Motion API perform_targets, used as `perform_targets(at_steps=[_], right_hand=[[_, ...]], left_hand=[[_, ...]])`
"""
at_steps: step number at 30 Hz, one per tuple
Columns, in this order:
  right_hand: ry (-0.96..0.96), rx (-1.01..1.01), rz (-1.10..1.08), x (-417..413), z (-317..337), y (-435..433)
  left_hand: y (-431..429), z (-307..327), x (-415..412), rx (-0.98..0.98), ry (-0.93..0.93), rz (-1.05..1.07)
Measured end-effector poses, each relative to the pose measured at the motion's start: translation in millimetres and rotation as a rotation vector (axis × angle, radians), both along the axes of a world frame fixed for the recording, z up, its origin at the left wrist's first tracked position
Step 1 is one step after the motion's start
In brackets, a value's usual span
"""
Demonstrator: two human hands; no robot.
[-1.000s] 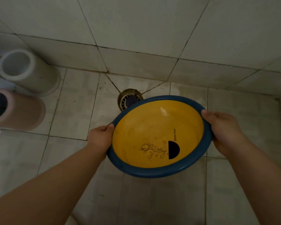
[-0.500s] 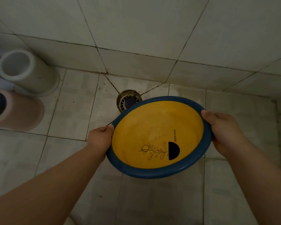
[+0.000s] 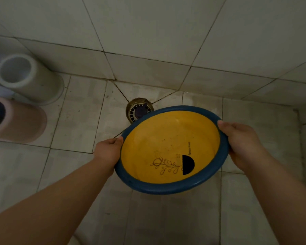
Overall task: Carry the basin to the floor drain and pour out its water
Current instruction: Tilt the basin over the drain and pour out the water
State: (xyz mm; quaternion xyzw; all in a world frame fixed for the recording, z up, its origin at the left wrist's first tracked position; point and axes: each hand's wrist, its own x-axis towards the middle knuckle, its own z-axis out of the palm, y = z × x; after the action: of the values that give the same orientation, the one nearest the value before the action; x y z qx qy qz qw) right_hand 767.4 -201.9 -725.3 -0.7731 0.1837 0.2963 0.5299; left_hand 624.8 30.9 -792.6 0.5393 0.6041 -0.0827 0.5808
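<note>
Both hands, left hand [image 3: 108,152] and right hand [image 3: 242,144], grip the basin [image 3: 168,187]; it has barely moved since a second ago, floor drain [image 3: 137,110] at its eleven o'clock, seemingly drained.

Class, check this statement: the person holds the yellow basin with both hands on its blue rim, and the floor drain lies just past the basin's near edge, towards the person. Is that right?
One detail is wrong. In the head view the drain lies past the basin's far edge, towards the wall, partly hidden by the rim. The rest stands: the left hand and right hand both hold the blue rim.
</note>
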Motion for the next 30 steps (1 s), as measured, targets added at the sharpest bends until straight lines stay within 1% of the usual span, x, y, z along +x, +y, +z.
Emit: perform_targets(at_steps=[30], right_hand=[[0.016, 0.001, -0.003, 4.4, -5.4, -2.5]], left_hand=[[0.5, -9.7, 0.0, 0.008, 0.022, -0.027]])
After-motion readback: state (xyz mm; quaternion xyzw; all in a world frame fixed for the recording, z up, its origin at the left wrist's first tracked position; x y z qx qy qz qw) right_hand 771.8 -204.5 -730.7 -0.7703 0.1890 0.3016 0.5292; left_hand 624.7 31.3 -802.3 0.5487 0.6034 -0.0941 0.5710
